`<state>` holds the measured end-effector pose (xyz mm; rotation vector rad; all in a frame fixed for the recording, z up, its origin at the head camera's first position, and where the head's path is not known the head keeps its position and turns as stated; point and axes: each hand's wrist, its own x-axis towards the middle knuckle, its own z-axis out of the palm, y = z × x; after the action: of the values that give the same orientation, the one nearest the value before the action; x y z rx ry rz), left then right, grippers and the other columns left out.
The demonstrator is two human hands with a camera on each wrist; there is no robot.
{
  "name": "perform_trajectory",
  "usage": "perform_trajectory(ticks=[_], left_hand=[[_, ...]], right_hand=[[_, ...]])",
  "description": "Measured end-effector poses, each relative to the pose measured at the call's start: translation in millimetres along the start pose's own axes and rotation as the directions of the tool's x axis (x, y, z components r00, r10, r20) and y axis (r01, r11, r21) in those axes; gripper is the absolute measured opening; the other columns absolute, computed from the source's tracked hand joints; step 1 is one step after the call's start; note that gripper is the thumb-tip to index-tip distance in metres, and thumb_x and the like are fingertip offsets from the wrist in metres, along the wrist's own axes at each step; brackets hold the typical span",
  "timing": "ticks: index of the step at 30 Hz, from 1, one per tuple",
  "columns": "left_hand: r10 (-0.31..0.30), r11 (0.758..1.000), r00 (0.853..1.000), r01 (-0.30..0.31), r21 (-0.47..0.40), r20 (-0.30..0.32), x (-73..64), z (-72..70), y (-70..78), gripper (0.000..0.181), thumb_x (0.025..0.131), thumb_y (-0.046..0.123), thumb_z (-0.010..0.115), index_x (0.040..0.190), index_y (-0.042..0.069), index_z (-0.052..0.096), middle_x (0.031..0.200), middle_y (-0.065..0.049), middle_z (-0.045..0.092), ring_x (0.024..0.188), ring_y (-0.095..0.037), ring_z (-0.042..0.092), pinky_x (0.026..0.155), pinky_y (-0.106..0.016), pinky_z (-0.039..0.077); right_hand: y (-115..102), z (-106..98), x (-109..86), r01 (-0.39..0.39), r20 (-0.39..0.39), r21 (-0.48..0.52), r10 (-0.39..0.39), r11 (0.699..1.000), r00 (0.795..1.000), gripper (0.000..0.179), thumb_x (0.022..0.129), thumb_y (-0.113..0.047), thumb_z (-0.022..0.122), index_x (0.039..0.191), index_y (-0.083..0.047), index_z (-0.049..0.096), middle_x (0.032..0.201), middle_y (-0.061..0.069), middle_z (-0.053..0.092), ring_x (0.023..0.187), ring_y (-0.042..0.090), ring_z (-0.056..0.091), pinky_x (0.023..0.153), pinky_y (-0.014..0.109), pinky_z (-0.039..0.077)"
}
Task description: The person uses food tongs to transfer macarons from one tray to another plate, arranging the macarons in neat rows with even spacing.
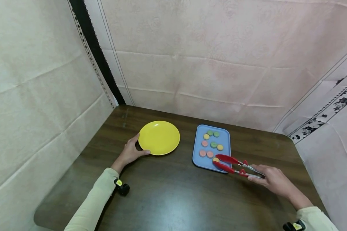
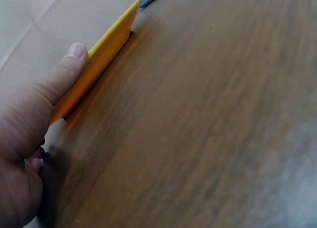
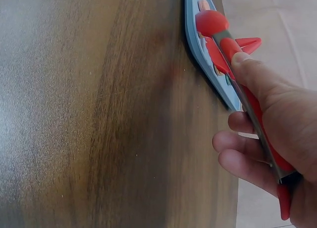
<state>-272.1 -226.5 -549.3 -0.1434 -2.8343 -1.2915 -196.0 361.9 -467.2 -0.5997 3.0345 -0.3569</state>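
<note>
My left hand (image 1: 130, 152) holds the left rim of a round yellow plate (image 1: 159, 138), thumb at its near edge and fingers at the left side. In the left wrist view the thumb (image 2: 69, 72) lies against the plate's side (image 2: 101, 59). My right hand (image 1: 273, 181) grips red-tipped metal tongs (image 1: 243, 166). Their red tips are spread on either side of a yellow macaron-like piece (image 1: 216, 159) on the blue tray (image 1: 197, 159); whether they touch it I cannot tell. Several pink, green and yellow pieces (image 1: 213, 145) lie farther back on the tray.
The dark wooden table (image 1: 162, 192) has its back edge against a pale cloth wall (image 1: 205, 80). Another pale cloth (image 1: 46, 96) hangs along the left side. Plate and tray stand apart, with bare wood between them.
</note>
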Motion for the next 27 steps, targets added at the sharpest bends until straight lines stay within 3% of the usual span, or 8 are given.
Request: perform_trajectory(ticks=[13,18,23,27], left_hand=[[-0.012,1.000,1.000,0.012,-0.005,-0.001,-2.8,-1.1,-0.5,0.120,0.067,0.067,0.074,0.154,0.009,0.015,0.158,-0.008,0.020,0.142,-0.036,0.017,0.110,-0.061,0.016],[-0.008,1.000,1.000,0.008,-0.005,-0.007,-1.5,-1.2,-0.4,0.121,0.066,0.067,0.074,0.154,0.009,0.016,0.158,-0.008,0.020,0.142,-0.035,0.017,0.110,-0.061,0.015],[-0.008,1.000,1.000,0.008,-0.001,-0.005,0.5,-0.5,-1.1,0.123,0.065,0.069,0.074,0.154,0.008,0.015,0.158,-0.007,0.019,0.143,-0.035,0.016,0.110,-0.062,0.013],[-0.004,1.000,1.000,0.004,0.003,-0.003,0.6,-0.1,-0.2,0.123,0.064,0.070,0.073,0.154,0.008,0.015,0.158,-0.008,0.020,0.143,-0.035,0.016,0.110,-0.061,0.015]], right_hand=[[1,3,0.3,0.016,-0.011,-0.003,-0.017,1.000,1.000,0.067,0.082,-0.053,0.068,0.124,0.000,0.063,0.111,0.020,0.066,0.092,0.028,0.065,0.074,0.053,0.051],[2,2,0.4,0.038,-0.052,0.013,-0.037,0.999,0.998,0.064,0.083,-0.050,0.070,0.123,-0.001,0.064,0.112,0.020,0.067,0.093,0.030,0.065,0.073,0.052,0.052],[-1,-4,5.0,0.051,-0.098,0.037,-0.047,0.998,0.994,0.061,0.083,-0.049,0.070,0.123,-0.004,0.065,0.108,0.014,0.068,0.081,0.020,0.062,0.065,0.042,0.051],[-7,-10,15.6,0.056,-0.120,0.061,-0.048,0.997,0.992,0.064,0.083,-0.048,0.070,0.125,-0.001,0.063,0.110,0.017,0.067,0.081,0.020,0.059,0.066,0.043,0.051]])
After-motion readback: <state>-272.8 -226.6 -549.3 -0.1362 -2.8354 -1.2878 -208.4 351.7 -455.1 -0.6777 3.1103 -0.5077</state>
